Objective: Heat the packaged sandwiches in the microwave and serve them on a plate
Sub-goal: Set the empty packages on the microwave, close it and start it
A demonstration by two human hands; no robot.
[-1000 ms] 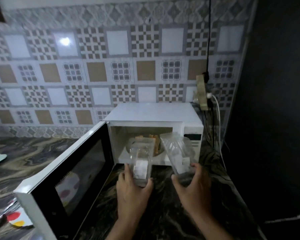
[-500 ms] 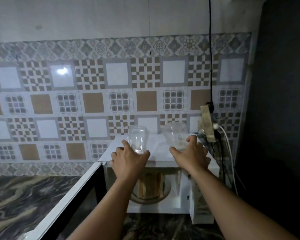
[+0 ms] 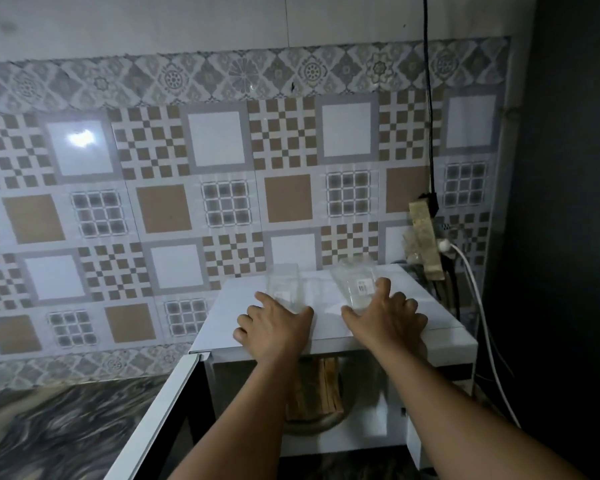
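Two empty clear plastic sandwich packages lie on the white microwave's top (image 3: pixel 219 320). My left hand (image 3: pixel 274 327) holds the near end of the left package (image 3: pixel 284 284) between thumb and fingers. The right package (image 3: pixel 355 282) carries a small barcode label, and my right hand (image 3: pixel 387 318) holds its near end the same way. Below my forearms, inside the open oven, the unwrapped toasted sandwiches (image 3: pixel 317 389) stand on a round plate (image 3: pixel 312 429). The microwave door (image 3: pixel 156 407) hangs open to the left.
A power strip (image 3: pixel 425 237) with a black cord and a white cable (image 3: pixel 478 306) hangs just right of the microwave. A dark wall (image 3: pixel 568 237) closes off the right side. Marbled counter (image 3: pixel 49 431) stretches left; patterned tiles stand behind.
Both hands lifted the empty packages from in front of the oven opening up to the microwave's top and laid them down there. My view tilted upward.
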